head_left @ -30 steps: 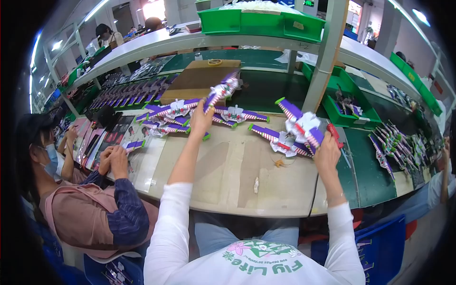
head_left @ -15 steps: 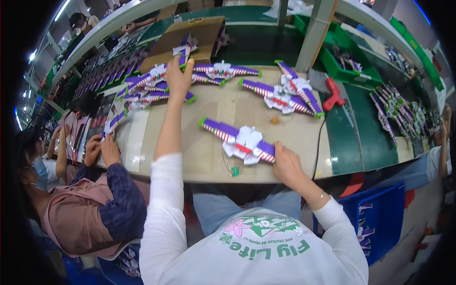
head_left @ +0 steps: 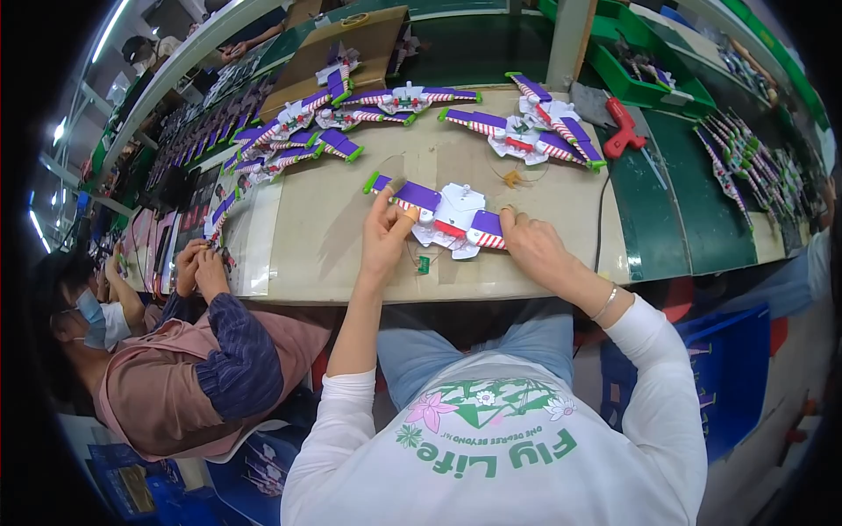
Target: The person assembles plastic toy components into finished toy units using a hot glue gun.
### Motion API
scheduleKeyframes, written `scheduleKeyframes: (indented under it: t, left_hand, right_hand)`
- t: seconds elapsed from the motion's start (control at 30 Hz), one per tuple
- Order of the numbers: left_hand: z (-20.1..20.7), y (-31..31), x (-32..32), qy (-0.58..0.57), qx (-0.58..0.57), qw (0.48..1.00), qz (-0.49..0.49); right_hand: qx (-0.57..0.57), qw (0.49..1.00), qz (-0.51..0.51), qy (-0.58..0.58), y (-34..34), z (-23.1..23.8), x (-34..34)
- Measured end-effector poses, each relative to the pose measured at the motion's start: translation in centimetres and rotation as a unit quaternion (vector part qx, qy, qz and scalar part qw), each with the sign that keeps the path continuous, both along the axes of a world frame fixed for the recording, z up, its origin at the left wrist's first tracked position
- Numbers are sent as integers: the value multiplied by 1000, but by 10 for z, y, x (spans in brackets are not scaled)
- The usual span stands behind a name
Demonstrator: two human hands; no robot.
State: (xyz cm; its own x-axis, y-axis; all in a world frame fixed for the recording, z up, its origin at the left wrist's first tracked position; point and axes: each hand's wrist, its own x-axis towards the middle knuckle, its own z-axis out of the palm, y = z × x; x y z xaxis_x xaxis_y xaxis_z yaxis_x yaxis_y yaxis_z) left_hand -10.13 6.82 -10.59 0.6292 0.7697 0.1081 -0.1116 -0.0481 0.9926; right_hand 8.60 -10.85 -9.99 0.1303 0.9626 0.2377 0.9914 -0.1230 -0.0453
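A purple and white toy wing set (head_left: 458, 209) with red-striped edges lies level just over the table's near part. My left hand (head_left: 384, 238) is closed on its left wing, thumb and forefinger gripping the purple panel; both carry tan finger covers. The right wing's end is in my right hand (head_left: 537, 248), which is closed round it. Below the white middle, a small green circuit board (head_left: 424, 265) hangs or lies on thin wires. Beyond my hands, more wing sets (head_left: 526, 131) overlap at the right, and a larger pile (head_left: 294, 131) spreads at the left.
A red glue gun (head_left: 624, 130) lies right of the wings, its cable (head_left: 602, 219) running toward me. Green bins (head_left: 645, 74) and stacked wing sets (head_left: 737, 171) are further right. At left, a co-worker (head_left: 189, 368) handles another wing set. A metal post (head_left: 570, 44) stands behind.
My left hand has come back from the far pile and taken hold of the left wing. A wing set it was touching now rests on the pile. My right hand keeps its hold.
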Motion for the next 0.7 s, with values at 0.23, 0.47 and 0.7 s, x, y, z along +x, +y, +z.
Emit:
scheduleKeyframes:
  t: [0.23, 0.47, 0.7]
  left_hand:
    - [16, -7, 4, 126, 354, 926, -28]
    - [27, -40, -30, 51, 392, 917, 60]
    - [9, -70, -48, 128, 477, 869, 45]
  right_hand:
    - [-42, 999, -17, -3, -1, 10, -2]
    - [105, 992, 61, 30, -9, 51, -23]
    - [132, 935, 171, 281, 24, 12, -46]
